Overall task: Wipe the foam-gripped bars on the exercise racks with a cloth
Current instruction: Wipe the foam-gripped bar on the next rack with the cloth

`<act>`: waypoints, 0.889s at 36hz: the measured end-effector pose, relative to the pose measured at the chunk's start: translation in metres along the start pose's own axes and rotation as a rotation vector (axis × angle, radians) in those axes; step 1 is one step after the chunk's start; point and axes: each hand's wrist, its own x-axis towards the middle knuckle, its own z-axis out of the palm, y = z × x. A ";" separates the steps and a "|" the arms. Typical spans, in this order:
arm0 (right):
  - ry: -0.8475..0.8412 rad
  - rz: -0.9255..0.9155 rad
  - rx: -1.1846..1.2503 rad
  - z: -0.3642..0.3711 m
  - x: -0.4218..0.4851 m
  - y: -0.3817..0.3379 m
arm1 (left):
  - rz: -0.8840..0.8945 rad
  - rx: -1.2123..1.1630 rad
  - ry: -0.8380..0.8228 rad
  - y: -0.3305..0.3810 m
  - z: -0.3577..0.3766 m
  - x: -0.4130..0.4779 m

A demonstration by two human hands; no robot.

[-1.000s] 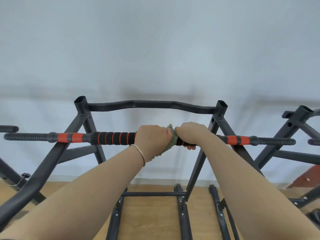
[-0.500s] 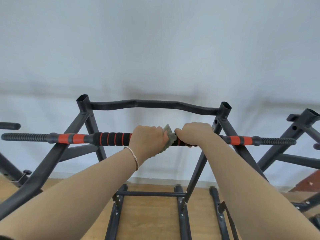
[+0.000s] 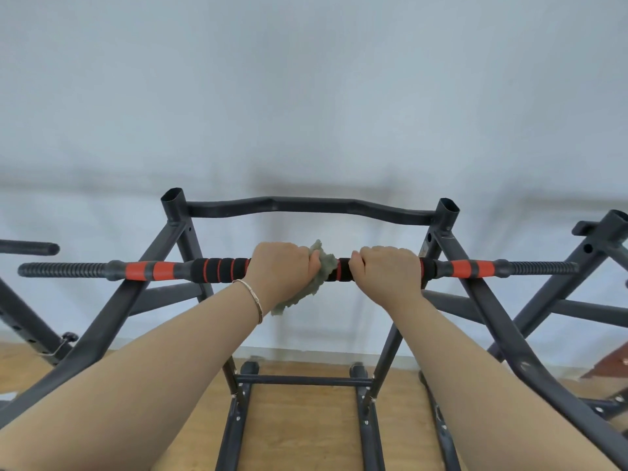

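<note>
Our left hand (image 3: pixel 283 271) grips a crumpled grey-green cloth (image 3: pixel 323 268) around the black-and-orange foam-gripped bar (image 3: pixel 217 270) lying across the dark metal rack (image 3: pixel 307 206); our right hand (image 3: pixel 387 270) curls round the bar just beside it.

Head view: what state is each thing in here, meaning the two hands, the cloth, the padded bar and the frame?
left hand: grips the cloth around the bar
right hand: grips the bare foam beside the cloth
cloth: bunched round the bar, one end hanging below
foam-gripped bar: level, lying across the rack
rack: standing upright on the wooden floor
bracelet: on the left wrist
</note>
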 end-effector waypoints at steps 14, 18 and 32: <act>-0.286 -0.049 0.034 -0.013 0.030 0.001 | -0.069 -0.087 -0.029 -0.001 0.003 0.003; 0.054 -0.043 0.015 0.006 0.000 0.003 | -0.066 -0.079 -0.102 -0.018 0.001 0.001; -0.545 0.058 0.192 -0.025 0.040 -0.025 | -0.012 0.045 -0.029 -0.011 0.005 -0.016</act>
